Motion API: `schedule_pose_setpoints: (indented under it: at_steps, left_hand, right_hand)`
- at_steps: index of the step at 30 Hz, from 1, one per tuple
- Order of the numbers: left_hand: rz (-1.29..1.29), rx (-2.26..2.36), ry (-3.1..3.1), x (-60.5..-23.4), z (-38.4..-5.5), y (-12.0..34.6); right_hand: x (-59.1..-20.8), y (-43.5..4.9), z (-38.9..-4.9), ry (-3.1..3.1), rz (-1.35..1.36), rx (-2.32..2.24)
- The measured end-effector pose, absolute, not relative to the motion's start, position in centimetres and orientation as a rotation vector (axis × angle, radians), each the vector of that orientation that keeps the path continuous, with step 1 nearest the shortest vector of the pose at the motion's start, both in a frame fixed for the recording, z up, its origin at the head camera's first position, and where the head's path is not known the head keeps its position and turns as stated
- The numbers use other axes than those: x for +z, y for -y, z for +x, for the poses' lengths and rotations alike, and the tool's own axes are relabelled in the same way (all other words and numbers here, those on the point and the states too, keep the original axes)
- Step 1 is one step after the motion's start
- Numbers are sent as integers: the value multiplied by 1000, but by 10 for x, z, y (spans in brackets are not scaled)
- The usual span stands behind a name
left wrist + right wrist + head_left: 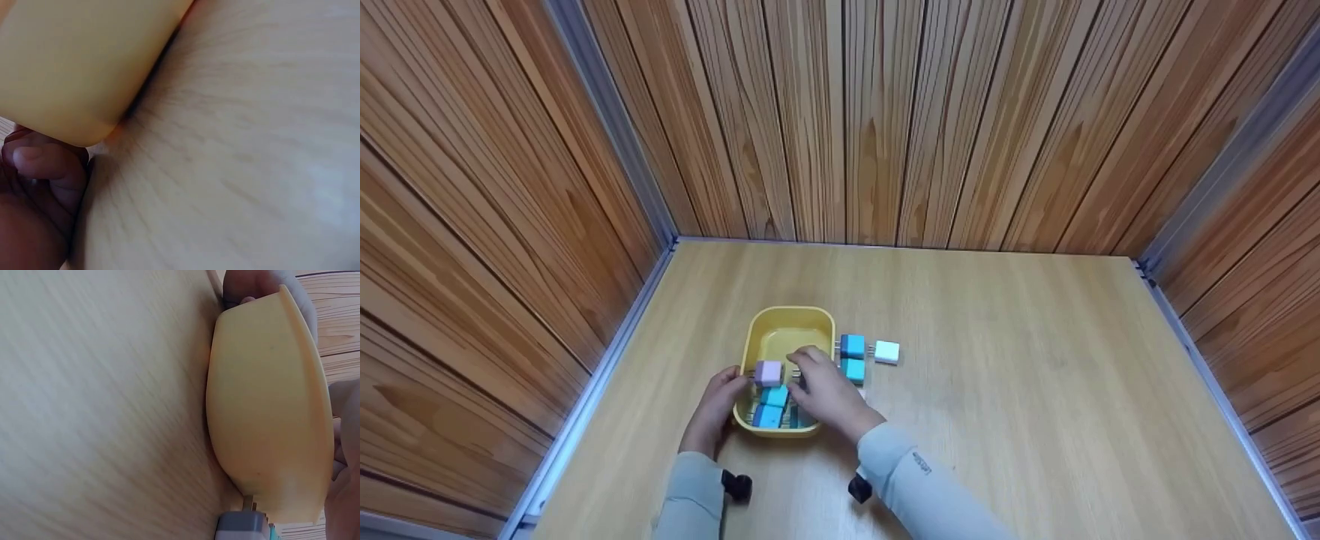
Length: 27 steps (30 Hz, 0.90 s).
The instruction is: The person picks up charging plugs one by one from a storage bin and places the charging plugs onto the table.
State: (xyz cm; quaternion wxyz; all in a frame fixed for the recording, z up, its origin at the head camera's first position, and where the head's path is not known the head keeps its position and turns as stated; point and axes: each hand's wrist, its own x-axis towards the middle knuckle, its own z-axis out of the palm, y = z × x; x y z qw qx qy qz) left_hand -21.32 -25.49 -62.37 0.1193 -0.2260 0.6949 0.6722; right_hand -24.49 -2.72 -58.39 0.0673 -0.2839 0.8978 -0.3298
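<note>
A yellow plastic tray (791, 313) with rounded corners stands on the table. My left hand (718, 405) grips its left side, thumb near the rim; in the left wrist view curled fingers (48, 163) sit against the tray's underside corner. Inside the tray lie a lilac plug-in charger (769, 373), a teal charger (774, 396) and a blue charger (767, 416). My right hand (826, 390) is over the tray's right side. Metal prongs (796, 373) show between its thumb and forefinger, which pinch a charger mostly hidden by the hand.
Right of the tray lie a blue charger (852, 346), a teal charger (853, 370) and a white charger (886, 352). A pinkish charger with a grey face (243, 526) shows beside the tray in the right wrist view. Wood-panelled walls (877, 150) enclose the table (1035, 390).
</note>
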Motion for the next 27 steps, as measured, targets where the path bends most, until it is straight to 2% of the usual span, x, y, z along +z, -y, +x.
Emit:
schedule_pose_setpoints:
  at_steps: [13, 27]
  left_hand:
    - [-685, 1972, -2021, -627, -214, 256]
    - [-618, 1986, -2033, -628, -212, 257]
  right_hand:
    - [-582, 53, -246, -2686, -867, -976]
    - [-589, 60, -244, -2734, -803, -829]
